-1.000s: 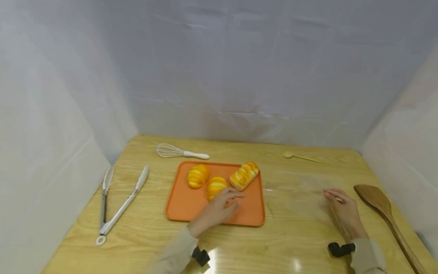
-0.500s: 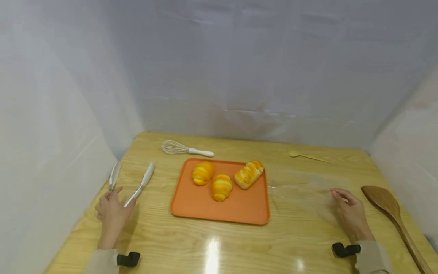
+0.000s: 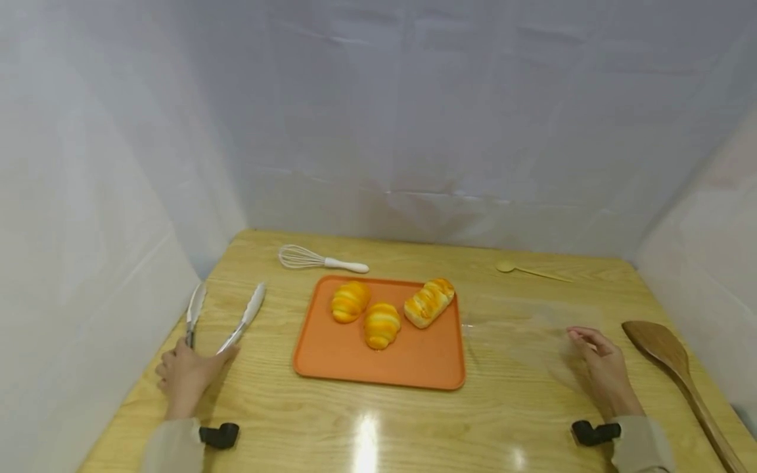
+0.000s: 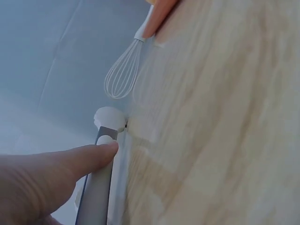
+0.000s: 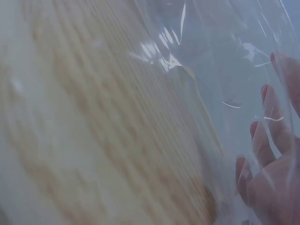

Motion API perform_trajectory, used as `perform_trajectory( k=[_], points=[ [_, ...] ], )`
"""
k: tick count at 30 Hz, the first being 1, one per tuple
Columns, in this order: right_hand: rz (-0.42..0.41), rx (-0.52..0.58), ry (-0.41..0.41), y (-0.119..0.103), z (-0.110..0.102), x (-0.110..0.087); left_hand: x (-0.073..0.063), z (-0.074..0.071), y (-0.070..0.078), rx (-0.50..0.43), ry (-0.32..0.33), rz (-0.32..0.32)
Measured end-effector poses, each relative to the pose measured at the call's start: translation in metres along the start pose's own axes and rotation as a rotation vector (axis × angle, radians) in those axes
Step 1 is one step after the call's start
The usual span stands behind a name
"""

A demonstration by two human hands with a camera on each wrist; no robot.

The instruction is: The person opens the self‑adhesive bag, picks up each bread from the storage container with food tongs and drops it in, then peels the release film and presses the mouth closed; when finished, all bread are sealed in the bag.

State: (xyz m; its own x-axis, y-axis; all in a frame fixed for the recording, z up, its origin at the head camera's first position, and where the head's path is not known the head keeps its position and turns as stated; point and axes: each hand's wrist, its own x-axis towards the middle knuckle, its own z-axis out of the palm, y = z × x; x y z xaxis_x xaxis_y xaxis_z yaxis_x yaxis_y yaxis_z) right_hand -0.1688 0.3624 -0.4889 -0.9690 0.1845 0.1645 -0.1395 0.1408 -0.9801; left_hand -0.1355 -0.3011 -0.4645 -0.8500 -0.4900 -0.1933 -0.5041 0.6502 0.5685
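Observation:
My left hand (image 3: 188,378) is on the tongs (image 3: 251,309), which lie spread on the left of the table. Its thumb is against one arm of the tongs, while the fingers reach over the other arm. In the left wrist view the thumb (image 4: 89,158) presses on the tongs' handle (image 4: 97,194). At the right, my right hand (image 3: 608,371) pinches the edge of a clear plastic bag (image 3: 514,328) between thumb and finger. Through the film (image 5: 187,89) in the right wrist view, several fingers (image 5: 265,145) show.
An orange tray (image 3: 337,364) in the middle bears two croissants (image 3: 350,302) (image 3: 381,326) and a bread loaf (image 3: 430,302). Behind it lies a white whisk (image 3: 345,265). A gold spoon (image 3: 506,266) is at the back right, and a wooden spatula (image 3: 659,345) along the right edge.
My left hand has left the middle croissant on the tray, moved left to the tongs and settled on them. The right hand stays at the plastic bag.

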Motion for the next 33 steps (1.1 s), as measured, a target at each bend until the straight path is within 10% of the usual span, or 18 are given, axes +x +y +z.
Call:
perform_trajectory(
  k=[14,23,33],
  points=[
    [0.015,-0.021,-0.017,-0.001,0.002,-0.002,0.002,0.002,0.0,0.001,0.09,-0.065],
    [-0.011,0.021,-0.042,-0.003,-0.001,-0.002,-0.015,0.002,0.004,-0.095,0.104,0.105],
    [-0.003,0.014,-0.038,-0.004,-0.001,-0.001,-0.045,0.004,0.031,-0.073,-0.108,0.273]
  ],
)
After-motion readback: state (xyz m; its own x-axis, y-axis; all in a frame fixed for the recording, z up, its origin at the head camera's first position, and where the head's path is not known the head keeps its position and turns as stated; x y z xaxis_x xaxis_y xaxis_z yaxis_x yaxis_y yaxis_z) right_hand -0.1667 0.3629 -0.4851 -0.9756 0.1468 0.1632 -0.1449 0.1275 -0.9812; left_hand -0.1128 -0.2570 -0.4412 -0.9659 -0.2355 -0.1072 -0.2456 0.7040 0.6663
